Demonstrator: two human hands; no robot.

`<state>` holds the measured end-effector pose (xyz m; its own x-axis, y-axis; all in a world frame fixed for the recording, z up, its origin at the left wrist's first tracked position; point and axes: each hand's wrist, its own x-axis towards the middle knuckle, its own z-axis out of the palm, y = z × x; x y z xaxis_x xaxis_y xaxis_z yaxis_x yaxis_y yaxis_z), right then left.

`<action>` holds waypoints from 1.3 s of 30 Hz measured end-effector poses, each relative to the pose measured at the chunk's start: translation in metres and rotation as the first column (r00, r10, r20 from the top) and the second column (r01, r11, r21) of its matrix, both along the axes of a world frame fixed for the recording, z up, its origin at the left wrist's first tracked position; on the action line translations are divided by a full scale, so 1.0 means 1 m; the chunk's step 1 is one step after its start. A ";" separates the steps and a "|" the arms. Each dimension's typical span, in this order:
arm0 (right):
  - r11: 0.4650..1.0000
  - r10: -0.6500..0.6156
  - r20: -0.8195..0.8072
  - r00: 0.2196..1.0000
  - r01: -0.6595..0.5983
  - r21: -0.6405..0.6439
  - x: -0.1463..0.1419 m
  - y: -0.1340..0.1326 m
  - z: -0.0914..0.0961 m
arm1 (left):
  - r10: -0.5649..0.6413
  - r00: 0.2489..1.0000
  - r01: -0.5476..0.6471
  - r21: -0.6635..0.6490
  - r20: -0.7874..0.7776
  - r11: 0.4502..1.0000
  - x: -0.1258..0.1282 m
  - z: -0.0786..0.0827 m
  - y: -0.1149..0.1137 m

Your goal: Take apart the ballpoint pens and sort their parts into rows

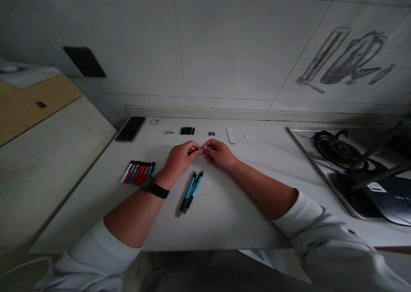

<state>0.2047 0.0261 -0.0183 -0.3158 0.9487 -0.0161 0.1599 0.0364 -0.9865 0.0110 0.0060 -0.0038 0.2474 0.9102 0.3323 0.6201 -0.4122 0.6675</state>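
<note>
- We see the left hand [180,157] and the right hand [220,153] meeting fingertip to fingertip above the middle of the surface [244,206], a little nearer its back edge than its front edge.
- Between them is a small dark pen piece [195,150]. The left fingers are closed on its left end and the right fingertips are pinched on its right end. It lies roughly level, and we cannot make out its shape in more detail.
- A dark watch [150,186] sits on the left wrist, and both white sleeves are pushed up the forearms.
- Just in front of the hands, two teal pens [192,192] lie side by side on the surface, touching, tips slanting towards the front edge.
- Near the left edge we find a tight row of red and teal pens [138,172], well apart from the pair.
- Along the back edge, from left to right, we see a phone [130,128] at the back left corner, some small springs [169,132], a cluster of black grips [187,130], a few tiny dark parts [211,133], thin white tubes [230,135] and small white bits [248,136].
- A gas hob [337,150] takes up the right end of the surface, well clear of both hands.
</note>
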 end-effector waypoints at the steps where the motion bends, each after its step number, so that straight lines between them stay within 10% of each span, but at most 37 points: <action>1: 1.000 0.005 0.001 1.000 -0.005 0.005 0.000 0.001 0.000 | -0.005 1.000 0.005 0.000 -0.004 1.000 0.000 0.000 0.000; 7: 0.981 -0.127 0.108 0.986 0.109 0.159 0.020 0.025 0.015 | -0.007 0.997 0.007 0.004 -0.079 1.000 0.000 -0.003 0.002; 12: 0.806 -0.393 0.458 0.797 0.058 0.589 0.056 0.070 0.051 | -0.019 0.996 0.018 -0.014 -0.089 1.000 0.003 -0.004 0.002; 24: 0.918 -0.183 0.913 0.365 -0.268 0.292 0.050 0.131 0.038 | -0.076 0.993 0.075 -0.010 -0.090 0.997 0.001 -0.003 0.004; 33: 0.919 -0.194 0.882 0.429 -0.236 0.316 0.045 0.124 0.038 | -0.022 0.999 0.023 -0.020 0.046 1.000 0.003 -0.006 0.004; 39: 0.887 -0.301 0.688 0.661 -0.070 0.456 0.035 0.092 0.045 | 0.040 0.990 -0.043 0.020 0.135 0.999 0.003 0.003 0.000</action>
